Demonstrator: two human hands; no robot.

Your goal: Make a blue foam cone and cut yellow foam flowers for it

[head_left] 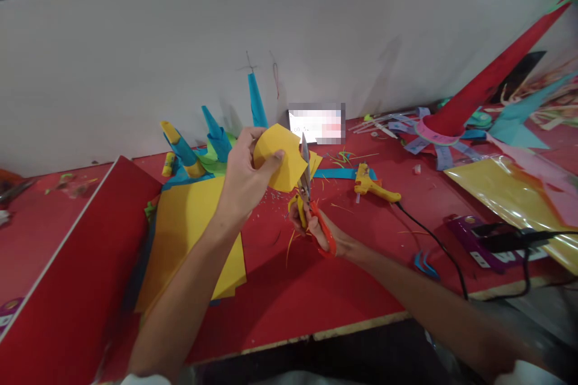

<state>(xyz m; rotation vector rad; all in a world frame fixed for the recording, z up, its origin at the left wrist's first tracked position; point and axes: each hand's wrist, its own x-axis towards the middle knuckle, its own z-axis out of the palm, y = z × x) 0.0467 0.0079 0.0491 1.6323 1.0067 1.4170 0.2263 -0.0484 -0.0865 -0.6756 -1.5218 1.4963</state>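
Observation:
Held up at the centre is a piece of yellow paper [283, 159], pinched between the thumb and fingers of my left hand [250, 171]. My right hand [316, 224] grips scissors [324, 231] with orange and yellow handles. The scissor blades point upward at the paper's right edge, slightly apart. Behind the blades a small yellow strip juts out to the right. Yellow sheets [187, 216] lie stacked on the red table [280, 307] beneath my left forearm.
A yellow glue gun [374, 186] with a black cable lies right of the scissors. Blue paper cones [219, 138] stand behind the sheets. A red panel [90, 252] rises at left. A purple power strip [483, 246] and a red cone [474, 90] are at right.

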